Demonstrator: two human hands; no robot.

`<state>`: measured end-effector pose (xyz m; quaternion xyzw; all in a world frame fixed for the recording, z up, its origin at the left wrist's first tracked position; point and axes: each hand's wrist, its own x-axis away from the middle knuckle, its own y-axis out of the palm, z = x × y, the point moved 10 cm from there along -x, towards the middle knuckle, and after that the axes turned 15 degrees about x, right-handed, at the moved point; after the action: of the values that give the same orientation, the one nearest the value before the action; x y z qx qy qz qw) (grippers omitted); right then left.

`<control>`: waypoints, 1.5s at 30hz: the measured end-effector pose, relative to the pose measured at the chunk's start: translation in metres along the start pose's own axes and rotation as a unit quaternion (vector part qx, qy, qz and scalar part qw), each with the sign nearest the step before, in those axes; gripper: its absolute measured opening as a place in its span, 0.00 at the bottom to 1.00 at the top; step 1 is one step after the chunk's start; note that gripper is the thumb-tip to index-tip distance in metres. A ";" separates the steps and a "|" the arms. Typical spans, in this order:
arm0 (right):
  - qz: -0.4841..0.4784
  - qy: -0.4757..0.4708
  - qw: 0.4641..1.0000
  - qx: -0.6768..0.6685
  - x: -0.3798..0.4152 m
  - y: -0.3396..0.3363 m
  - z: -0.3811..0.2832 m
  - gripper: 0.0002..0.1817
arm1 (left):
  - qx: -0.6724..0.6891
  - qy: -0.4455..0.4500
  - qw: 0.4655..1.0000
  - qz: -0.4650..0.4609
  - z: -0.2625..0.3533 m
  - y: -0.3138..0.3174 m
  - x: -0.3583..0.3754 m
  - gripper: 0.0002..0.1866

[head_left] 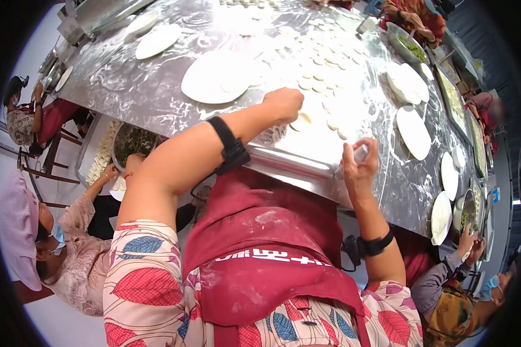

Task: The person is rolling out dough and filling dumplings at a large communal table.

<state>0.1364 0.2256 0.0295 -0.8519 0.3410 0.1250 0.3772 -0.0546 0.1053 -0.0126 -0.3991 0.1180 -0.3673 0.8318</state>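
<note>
My left hand is closed over the metal table, its fingers at the edge of a dough round, which it seems to pinch. To the right, my right hand has thumb and fingers curled round a pale cylinder like a rolling pin; most of it is hidden by the hand and glare. Several small flattened dough pieces lie just beyond the hands on the floured surface.
A pile of white wrappers lies beyond my left forearm, with more wrapper piles to the right. Co-workers sit around the table. Bowls of green filling stand at the left and right, near trays of dumplings.
</note>
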 end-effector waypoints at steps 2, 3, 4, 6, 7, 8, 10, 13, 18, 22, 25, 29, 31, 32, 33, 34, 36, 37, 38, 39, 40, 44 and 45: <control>0.005 -0.002 1.000 -0.005 0.010 -0.006 -0.012 0.11 | 0.011 0.003 1.000 -0.007 -0.005 0.004 -0.008 0.08; 0.008 -0.002 1.000 -0.007 0.013 -0.009 -0.014 0.11 | 0.016 0.005 1.000 -0.012 -0.002 0.005 -0.009 0.08; 0.021 -0.017 1.000 0.009 0.011 -0.011 -0.014 0.11 | 0.026 0.011 0.999 -0.020 0.000 0.008 -0.005 0.08; 0.025 -0.038 0.998 0.045 -0.002 -0.005 -0.005 0.11 | 0.041 0.018 0.998 -0.037 0.004 0.013 0.010 0.08; 0.027 -0.048 0.997 0.061 -0.012 0.001 -0.002 0.11 | 0.058 0.022 0.996 -0.059 0.008 0.017 0.018 0.08; 0.041 -0.063 0.995 0.065 -0.026 0.007 -0.005 0.11 | 0.075 0.024 0.993 -0.083 0.011 0.021 0.025 0.08; 0.068 -0.088 0.990 0.081 -0.056 0.022 -0.007 0.11 | 0.075 0.038 0.993 -0.078 0.011 0.030 0.027 0.10; 0.041 -0.051 0.993 0.101 -0.072 0.034 -0.009 0.12 | 0.081 0.007 0.993 -0.091 0.014 0.035 0.012 0.10; 0.017 -0.058 0.997 0.052 0.002 -0.004 -0.003 0.13 | 0.072 0.062 0.986 -0.135 0.023 0.040 0.024 0.11; 0.017 -0.020 0.998 0.048 -0.003 0.000 0.001 0.12 | 0.139 0.050 0.969 -0.198 0.015 0.047 0.031 0.12; 0.050 -0.065 0.991 0.110 -0.060 0.026 -0.005 0.13 | 0.067 0.082 0.984 -0.142 0.025 0.041 0.020 0.12; 0.051 -0.082 0.989 0.112 -0.054 0.022 -0.008 0.14 | 0.090 0.055 0.981 -0.163 0.027 0.044 0.023 0.13; 0.019 -0.050 0.996 0.074 -0.018 0.007 0.008 0.13 | 0.068 0.097 0.981 -0.156 0.026 0.044 0.030 0.13; -0.004 -0.022 0.999 0.039 0.001 -0.003 0.001 0.12 | 0.094 0.069 0.982 -0.148 0.019 0.044 0.032 0.12; -0.009 0.024 1.000 -0.003 0.015 -0.005 0.003 0.12 | 0.118 0.041 0.982 -0.145 0.014 0.043 0.034 0.12; 0.004 -0.009 1.000 0.021 0.011 -0.005 0.001 0.12 | 0.125 0.046 0.978 -0.163 0.015 0.045 0.038 0.12; 0.027 -0.033 0.998 0.054 -0.009 0.002 0.003 0.13 | 0.133 0.060 0.967 -0.208 0.022 0.050 0.043 0.12; 0.034 -0.034 0.997 0.062 -0.029 0.010 0.002 0.13 | 0.099 0.061 0.975 -0.189 0.023 0.048 0.036 0.13; 0.039 -0.047 0.995 0.082 -0.045 0.016 -0.005 0.13 | 0.065 0.062 0.982 -0.168 0.025 0.046 0.029 0.13; 0.042 -0.061 0.992 0.103 -0.056 0.022 -0.012 0.14 | 0.033 0.062 0.987 -0.146 0.028 0.042 0.025 0.13; 0.009 -0.008 0.995 0.097 -0.063 0.032 0.000 0.13 | 0.057 0.054 0.986 -0.149 0.030 0.041 0.022 0.14; 0.042 -0.071 0.993 0.080 -0.010 -0.002 -0.009 0.13 | 0.014 0.098 0.981 -0.167 0.037 0.049 0.033 0.13; 0.009 -0.038 0.998 0.042 0.004 -0.004 -0.001 0.13 | 0.039 0.088 0.984 -0.151 0.032 0.046 0.033 0.13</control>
<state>0.1422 0.2250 0.0300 -0.8267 0.3394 0.1461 0.4243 0.0080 0.1191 -0.0233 -0.3455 0.1145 -0.5263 0.7685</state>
